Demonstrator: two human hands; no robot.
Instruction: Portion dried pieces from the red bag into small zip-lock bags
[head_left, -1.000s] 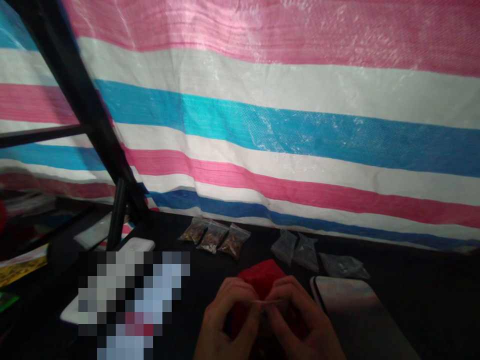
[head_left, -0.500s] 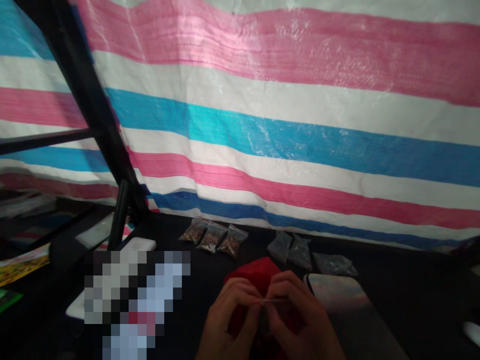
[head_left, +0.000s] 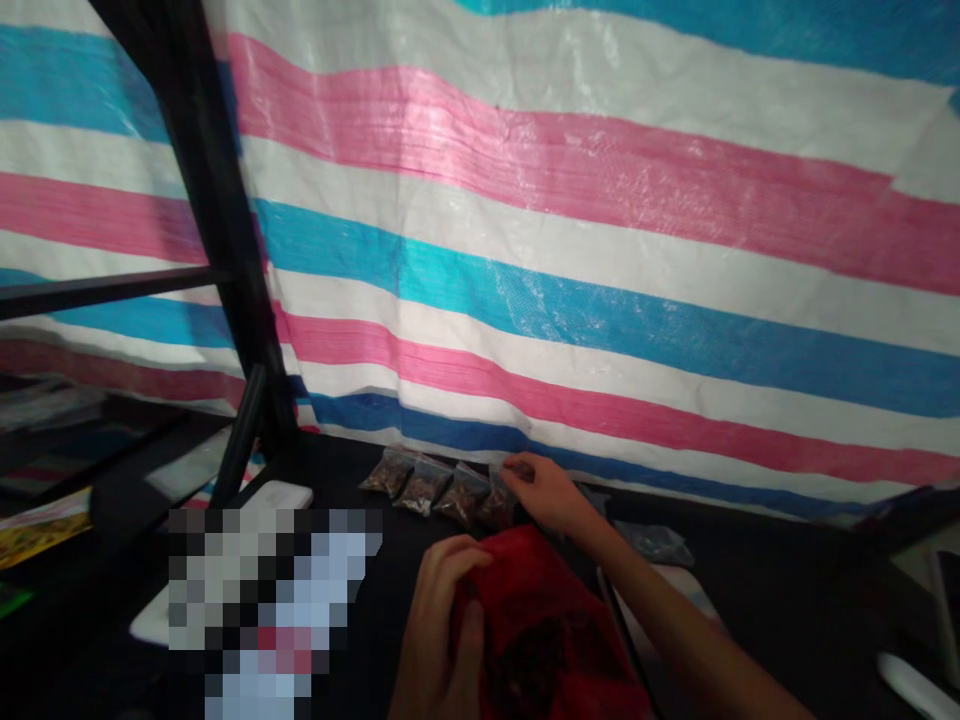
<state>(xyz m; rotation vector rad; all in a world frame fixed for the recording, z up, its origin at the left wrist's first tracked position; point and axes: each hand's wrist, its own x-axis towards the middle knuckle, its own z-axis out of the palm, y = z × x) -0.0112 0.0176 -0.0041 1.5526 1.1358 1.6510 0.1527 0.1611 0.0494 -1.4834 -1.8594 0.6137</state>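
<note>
My left hand is wrapped round the left side of a red bag, whose mouth gapes toward me and shows dark, dried-looking contents inside. Stretched out over the table, my right hand pinches the upper edge of a small filled zip bag. That bag stands at the right end of a row of several similar zip bags with brown bits in them. Past my right forearm lies a flat, clear zip bag; another one is partly hidden behind my hand.
A white device and blurred-out items lie on the black table to the left. Under my right forearm is a flat, pale-topped object. A striped tarp hangs behind, and a black metal frame rises at the left.
My right hand has moved from near the red bag to the row at the back, where a further filled zip bag now stands. My left hand now holds the red bag, which shows more.
</note>
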